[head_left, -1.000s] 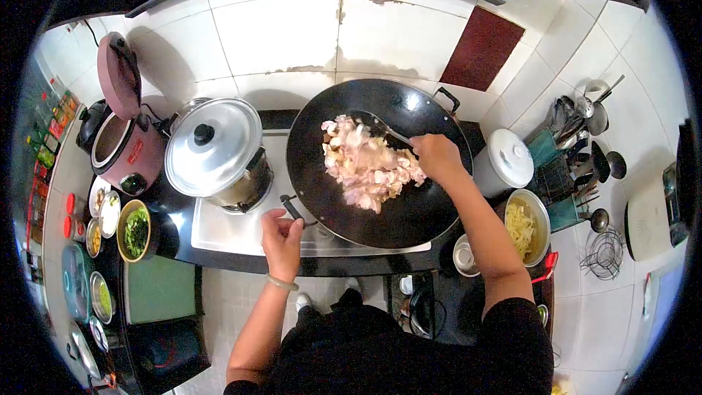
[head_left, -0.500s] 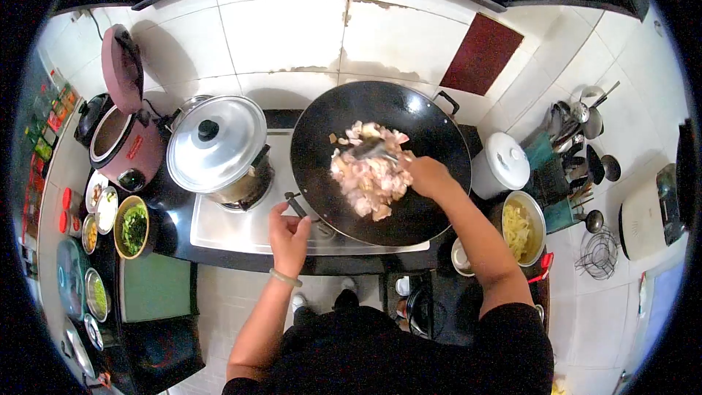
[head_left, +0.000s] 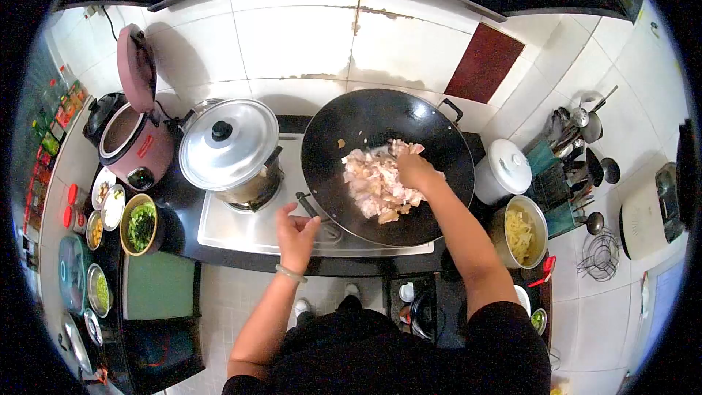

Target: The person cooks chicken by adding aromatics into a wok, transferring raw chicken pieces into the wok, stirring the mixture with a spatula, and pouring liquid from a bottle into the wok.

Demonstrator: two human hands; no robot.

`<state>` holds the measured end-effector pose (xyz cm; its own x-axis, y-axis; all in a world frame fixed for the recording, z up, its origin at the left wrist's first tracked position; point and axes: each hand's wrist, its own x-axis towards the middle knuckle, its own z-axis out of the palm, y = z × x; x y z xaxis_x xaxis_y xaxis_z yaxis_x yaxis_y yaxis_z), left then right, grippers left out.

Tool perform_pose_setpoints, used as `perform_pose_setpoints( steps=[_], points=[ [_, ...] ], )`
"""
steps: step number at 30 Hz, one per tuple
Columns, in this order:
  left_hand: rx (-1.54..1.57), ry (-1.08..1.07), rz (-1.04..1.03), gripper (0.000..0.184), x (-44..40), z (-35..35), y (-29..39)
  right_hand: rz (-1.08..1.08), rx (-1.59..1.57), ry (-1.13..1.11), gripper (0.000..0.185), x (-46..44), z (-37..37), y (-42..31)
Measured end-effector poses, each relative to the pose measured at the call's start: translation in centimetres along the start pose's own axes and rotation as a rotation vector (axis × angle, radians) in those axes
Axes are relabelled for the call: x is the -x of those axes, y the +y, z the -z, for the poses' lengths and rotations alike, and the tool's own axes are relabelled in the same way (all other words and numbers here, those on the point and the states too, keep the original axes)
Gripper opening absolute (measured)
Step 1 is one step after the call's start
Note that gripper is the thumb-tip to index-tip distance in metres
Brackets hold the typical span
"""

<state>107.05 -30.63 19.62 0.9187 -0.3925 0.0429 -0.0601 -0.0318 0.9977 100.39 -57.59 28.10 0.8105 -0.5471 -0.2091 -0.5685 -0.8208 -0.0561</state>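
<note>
A large black wok point(head_left: 329, 128) sits on the stove, holding a heap of pale, chopped meat pieces point(head_left: 376, 183). Over the right part of this heap is my right hand point(head_left: 418, 172), closed round a spatula whose blade showed in the earlier picture; hand and meat now hide the tool. My left hand point(head_left: 297, 230) hovers just below the wok's near-left handle point(head_left: 307, 205), apart from it. Its fingers are loosely bent and spread, with nothing in them.
Left of the wok stands a lidded steel pot point(head_left: 230, 143), then an open pink rice cooker point(head_left: 139, 150). Bowls of greens point(head_left: 140, 225) line the left counter. At right are a white lidded canister point(head_left: 506, 172), a pot of pale yellow strips point(head_left: 521, 234) and hanging utensils point(head_left: 585, 146).
My right hand has moved up and slightly left over the meat, and the spatula blade is no longer visible. The meat heap has shifted. My left hand stays by the handle.
</note>
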Motion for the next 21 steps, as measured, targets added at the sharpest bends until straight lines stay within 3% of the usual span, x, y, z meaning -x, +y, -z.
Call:
perform_pose_setpoints(
  steps=[3,5,7,9,10,13,15,18,21],
  points=[
    [-0.003,-0.007,0.01,0.042,0.4,0.7,-0.2,0.172,0.047,0.021,0.025,1.1,3.1,0.3],
    [0.043,0.011,0.018,0.04,0.7,0.9,-0.4,0.284,0.158,0.003,0.025,-2.2,1.0,1.6],
    [0.083,0.016,0.019,0.038,1.0,1.3,-0.5,0.0,-0.127,-0.003,0.024,-4.2,-0.5,0.9],
    [0.04,0.011,0.033,0.033,1.2,1.8,-0.1,0.003,-0.181,0.041,0.026,-3.2,-0.8,-0.2],
    [0.038,0.009,0.031,0.033,1.1,2.1,0.2,0.164,-0.176,0.102,0.028,-3.0,-1.8,-0.1],
    [0.084,0.025,0.054,0.03,1.2,2.5,0.5,0.264,-0.259,0.009,0.034,0.3,-1.1,-0.1],
    [0.094,0.022,0.074,0.027,1.0,2.5,0.3,0.473,0.01,-0.065,0.039,3.3,0.5,0.5],
    [0.19,-0.011,0.112,0.021,0.5,2.4,0.9,0.337,0.159,-0.095,0.042,7.7,0.4,2.4],
    [0.123,-0.073,0.116,0.021,-0.8,2.6,0.5,0.296,0.078,-0.182,0.043,14.1,4.5,2.8]
  ],
)
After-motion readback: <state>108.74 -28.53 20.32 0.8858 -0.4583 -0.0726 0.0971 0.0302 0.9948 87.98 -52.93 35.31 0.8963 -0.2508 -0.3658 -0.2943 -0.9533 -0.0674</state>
